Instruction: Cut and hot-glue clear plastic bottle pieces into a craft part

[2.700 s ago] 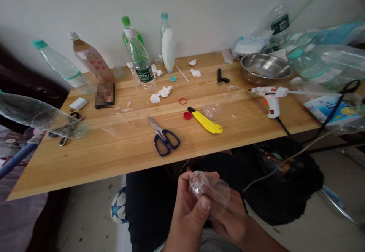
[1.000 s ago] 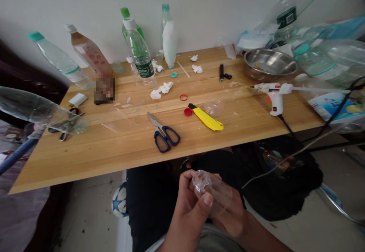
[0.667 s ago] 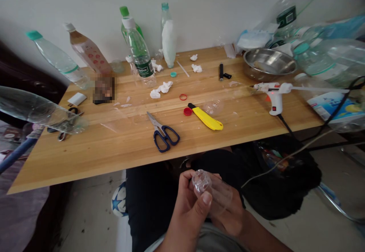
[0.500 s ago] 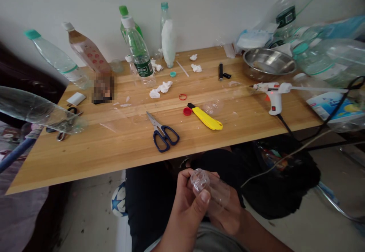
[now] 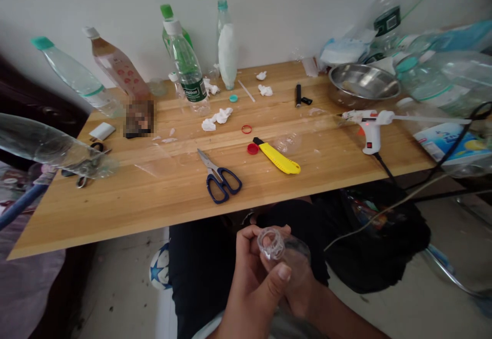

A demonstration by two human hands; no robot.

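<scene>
Over my lap, in front of the table edge, I hold a clear plastic bottle piece [image 5: 298, 257]. Its round neck opening points up towards me. My left hand [image 5: 251, 282] is closed around the neck end, the thumb lying along the near side. Behind and to the right, my right hand [image 5: 303, 295] is wrapped around the body, its fingers partly hidden by the plastic and the left hand. Nearest on the wooden table [image 5: 126, 211] lie blue-handled scissors [image 5: 221, 177], a yellow utility knife [image 5: 279, 158] and a red bottle cap [image 5: 252, 148].
A white glue gun [image 5: 371, 129] with its cord stands at the right, before a steel bowl [image 5: 363, 84]. Several bottles line the back, including a green-labelled bottle [image 5: 194, 90]. Another clear bottle [image 5: 54, 144] lies at the left edge. A black bag [image 5: 376, 247] is below, right.
The bottle piece has turned slightly in my hands, so its neck opening shows more. My left thumb has shifted a little down and right. Things on the table have stayed put.
</scene>
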